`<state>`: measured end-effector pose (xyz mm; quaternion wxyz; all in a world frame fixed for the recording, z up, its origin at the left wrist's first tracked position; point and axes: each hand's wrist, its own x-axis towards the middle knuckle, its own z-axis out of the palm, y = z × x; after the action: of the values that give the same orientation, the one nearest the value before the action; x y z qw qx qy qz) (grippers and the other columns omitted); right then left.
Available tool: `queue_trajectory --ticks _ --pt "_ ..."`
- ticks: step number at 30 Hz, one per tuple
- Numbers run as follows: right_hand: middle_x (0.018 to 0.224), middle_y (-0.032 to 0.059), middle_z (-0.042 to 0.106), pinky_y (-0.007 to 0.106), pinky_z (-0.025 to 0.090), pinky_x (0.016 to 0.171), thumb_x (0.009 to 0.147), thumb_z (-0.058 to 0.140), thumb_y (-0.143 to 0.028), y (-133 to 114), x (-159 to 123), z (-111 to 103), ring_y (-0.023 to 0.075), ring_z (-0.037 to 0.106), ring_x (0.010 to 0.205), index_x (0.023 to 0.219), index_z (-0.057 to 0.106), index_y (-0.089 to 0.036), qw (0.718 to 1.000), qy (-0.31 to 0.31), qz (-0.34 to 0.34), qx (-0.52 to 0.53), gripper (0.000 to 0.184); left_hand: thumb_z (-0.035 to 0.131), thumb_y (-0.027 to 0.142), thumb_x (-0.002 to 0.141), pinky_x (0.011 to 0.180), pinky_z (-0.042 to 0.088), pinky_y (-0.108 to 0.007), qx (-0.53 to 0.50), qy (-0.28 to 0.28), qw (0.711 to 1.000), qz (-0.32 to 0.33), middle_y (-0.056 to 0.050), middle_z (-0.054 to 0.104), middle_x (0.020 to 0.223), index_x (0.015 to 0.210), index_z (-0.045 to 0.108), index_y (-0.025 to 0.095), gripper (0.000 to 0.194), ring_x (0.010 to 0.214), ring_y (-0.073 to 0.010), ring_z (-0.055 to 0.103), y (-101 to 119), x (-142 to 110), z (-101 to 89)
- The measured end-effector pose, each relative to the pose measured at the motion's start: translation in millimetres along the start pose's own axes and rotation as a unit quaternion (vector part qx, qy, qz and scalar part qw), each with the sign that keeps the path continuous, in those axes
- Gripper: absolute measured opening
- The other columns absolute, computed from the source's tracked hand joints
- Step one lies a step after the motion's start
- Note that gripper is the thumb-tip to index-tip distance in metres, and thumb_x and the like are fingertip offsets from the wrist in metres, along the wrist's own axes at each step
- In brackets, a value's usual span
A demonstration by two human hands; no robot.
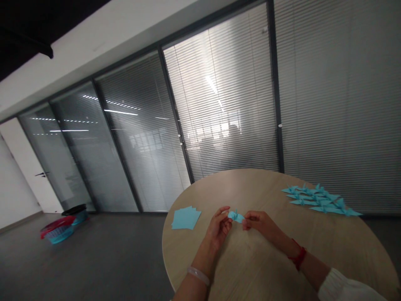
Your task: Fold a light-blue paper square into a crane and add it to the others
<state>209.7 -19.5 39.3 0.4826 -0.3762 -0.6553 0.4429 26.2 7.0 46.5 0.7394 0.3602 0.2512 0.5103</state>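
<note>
A small light-blue folded paper piece (236,215) hangs just above the round wooden table (250,267), pinched from both sides. My left hand (219,229) grips its left end with closed fingertips. Gripping the right end is my right hand (260,222), fingers also closed; a red string circles that wrist. A pale bangle sits on my left wrist.
A stack of flat blue paper sheets (186,218) lies at the table's left edge. Several finished blue paper cranes (319,200) lie in a cluster at the far right. Glass walls with blinds stand behind; baskets (59,230) sit on the floor at left.
</note>
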Motion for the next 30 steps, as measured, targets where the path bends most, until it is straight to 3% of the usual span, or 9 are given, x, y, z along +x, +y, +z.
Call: queue_trajectory --ticks 9,14,20,26,30 --pt "0.07 0.0021 0.06 0.032 0.05 0.067 0.067 0.066 -0.06 -2 -3 0 0.0173 0.058 0.069 0.073 0.06 -0.018 0.981 0.065 0.023 0.182 0.042 0.071 0.014 0.072 0.058 0.049 -0.015 0.009 -0.012 1.0 0.009 -0.005 0.068 0.075 0.104 0.06 0.012 0.034 0.065 -0.0098 0.064 2 -6 5.1" --pt "0.062 -0.0018 0.053 0.033 0.049 0.063 0.064 0.067 -0.059 11 3 -3 0.0147 0.054 0.058 0.068 0.053 -0.02 0.966 0.087 0.049 0.238 0.042 0.07 0.02 0.073 0.063 0.049 -0.021 0.059 -0.035 0.998 -0.016 -0.011 0.07 0.085 0.108 0.06 0.012 0.037 0.077 -0.0163 0.066 1 -8 6.3" --pt "0.051 -0.0071 0.043 0.031 0.048 0.059 0.062 0.07 -0.055 15 3 0 0.0097 0.046 0.046 0.061 0.049 -0.019 0.964 0.016 0.105 0.244 0.042 0.063 0.043 0.078 0.074 0.047 -0.028 0.092 -0.008 0.995 0.021 -0.013 0.065 0.105 0.106 0.065 0.015 0.039 0.098 -0.0215 0.06 0 -8 5.8" --pt "0.045 -0.0095 0.038 0.032 0.048 0.058 0.062 0.067 -0.057 22 5 3 0.0095 0.043 0.042 0.061 0.048 -0.02 0.967 -0.029 0.131 0.216 0.042 0.076 0.035 0.068 0.08 0.042 -0.031 0.191 -0.109 0.975 0.031 -0.012 0.068 0.09 0.09 0.07 0.011 0.034 0.083 -0.0203 0.062 -5 -12 13.1" --pt "0.051 -0.0056 0.048 0.032 0.048 0.06 0.059 0.065 -0.062 25 10 1 0.0132 0.051 0.05 0.065 0.051 -0.02 0.985 -0.01 0.129 0.113 0.045 0.08 0.035 0.062 0.076 0.042 -0.029 0.216 -0.094 0.972 0.022 -0.008 0.069 0.08 0.079 0.071 0.011 0.031 0.073 -0.017 0.06 -8 -9 10.4"
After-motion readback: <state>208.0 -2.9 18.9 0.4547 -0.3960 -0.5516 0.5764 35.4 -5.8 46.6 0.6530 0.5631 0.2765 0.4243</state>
